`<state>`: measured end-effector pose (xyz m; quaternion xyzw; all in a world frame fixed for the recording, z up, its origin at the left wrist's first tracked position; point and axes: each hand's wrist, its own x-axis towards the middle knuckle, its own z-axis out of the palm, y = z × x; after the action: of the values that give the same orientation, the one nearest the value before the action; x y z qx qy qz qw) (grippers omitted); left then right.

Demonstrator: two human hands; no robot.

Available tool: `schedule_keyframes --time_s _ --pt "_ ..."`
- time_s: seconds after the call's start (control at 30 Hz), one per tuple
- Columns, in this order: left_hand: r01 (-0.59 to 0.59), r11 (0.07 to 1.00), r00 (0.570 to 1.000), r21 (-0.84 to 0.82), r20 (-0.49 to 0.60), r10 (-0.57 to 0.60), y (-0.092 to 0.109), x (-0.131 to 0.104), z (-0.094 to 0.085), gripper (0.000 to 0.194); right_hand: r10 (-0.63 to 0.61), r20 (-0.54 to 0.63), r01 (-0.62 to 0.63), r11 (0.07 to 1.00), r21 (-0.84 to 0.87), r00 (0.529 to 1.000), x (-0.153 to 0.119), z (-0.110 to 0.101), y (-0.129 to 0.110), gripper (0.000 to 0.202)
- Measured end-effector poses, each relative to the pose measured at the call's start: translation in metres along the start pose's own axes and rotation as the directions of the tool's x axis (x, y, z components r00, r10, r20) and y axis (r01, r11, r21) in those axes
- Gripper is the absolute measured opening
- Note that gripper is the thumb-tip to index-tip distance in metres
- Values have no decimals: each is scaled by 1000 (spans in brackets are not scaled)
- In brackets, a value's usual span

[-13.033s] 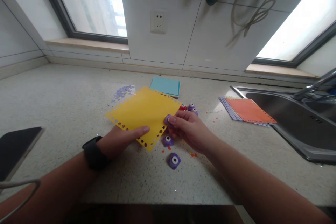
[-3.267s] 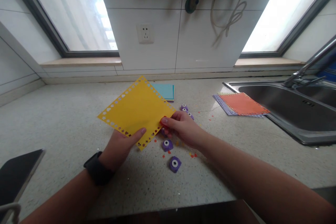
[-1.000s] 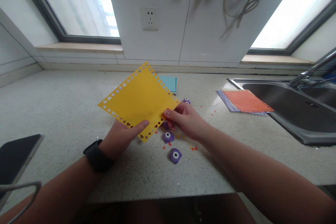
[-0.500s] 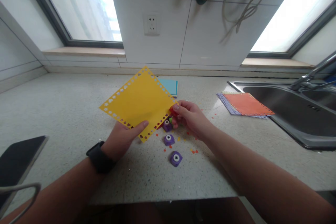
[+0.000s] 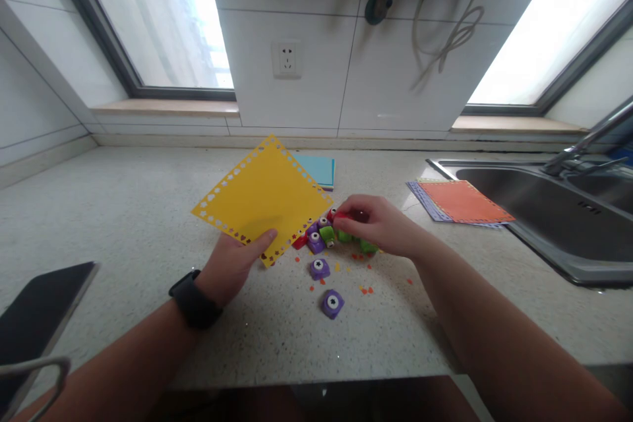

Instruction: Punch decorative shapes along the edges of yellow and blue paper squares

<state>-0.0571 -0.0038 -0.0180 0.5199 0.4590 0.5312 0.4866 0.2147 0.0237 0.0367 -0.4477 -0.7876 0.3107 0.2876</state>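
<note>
I held the yellow sheet [image 5: 264, 194] by its near corner in my left hand [image 5: 232, 268], thumb on top, tilted above the counter [image 5: 99, 211]. Just right of the sheet, my right hand [image 5: 378, 224] curled down over the cluster of small punches [image 5: 324, 234], fingertips touching a red one [image 5: 340, 215]; whether I truly gripped it I could not tell. I judged it best to keep the sheet steady and pick one punch cleanly. No brand or writing could be read.

Black wristwatch [image 5: 192, 300], bare forearms
</note>
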Motion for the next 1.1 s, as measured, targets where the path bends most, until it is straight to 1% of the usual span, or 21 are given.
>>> schedule_keyframes --time_s 0.07,0.1,0.13,0.2,0.3,0.43,0.5,0.63,0.73,0.8,0.9,1.03,1.1 --pt "-8 1000 1000 18 -1 8 -1 0 0 40 -51 135 79 975 -208 989 -2 -4 -3 25" --pt "-9 1000 1000 16 -3 9 -1 1 -1 40 -63 194 116 954 -277 979 -3 -5 -5 24" --pt "-7 1000 1000 6 -7 7 -1 1 -1 40 -67 240 146 934 -326 968 -4 -5 -6 24" --pt "9 1000 1000 -25 -3 -10 -1 1 -1 42 -53 295 167 911 -378 954 -5 -5 -9 24" --pt "19 999 1000 -28 16 -19 1 1 0 43 -18 326 151 910 -386 945 -7 -6 -10 25" --pt "2 1000 1000 16 9 -2 4 1 1 37 27 348 103 932 -348 937 -9 -8 -8 29" --pt "7 1000 1000 21 9 -7 4 0 1 38 12 359 125 926 -357 933 -9 -8 -6 27" --pt "16 1000 1000 22 22 -17 5 0 2 47 -50 378 192 917 -350 924 -8 -6 -4 21" --pt "23 1000 999 16 25 -24 5 0 2 49 -56 378 200 914 -354 924 -7 -6 -4 18" --pt "25 1000 999 10 35 -25 5 0 2 48 -48 361 193 906 -377 931 -6 -6 -5 19" --pt "20 1000 999 -13 42 -20 3 0 1 44 -65 330 192 910 -369 942 -5 -6 -4 17" --pt "14 999 998 -37 54 -12 2 1 1 42 -87 203 166 894 -415 975 -2 -2 3 15" --pt "21 999 998 -38 53 -18 3 1 1 41 -104 148 161 880 -448 983 0 -1 7 17"
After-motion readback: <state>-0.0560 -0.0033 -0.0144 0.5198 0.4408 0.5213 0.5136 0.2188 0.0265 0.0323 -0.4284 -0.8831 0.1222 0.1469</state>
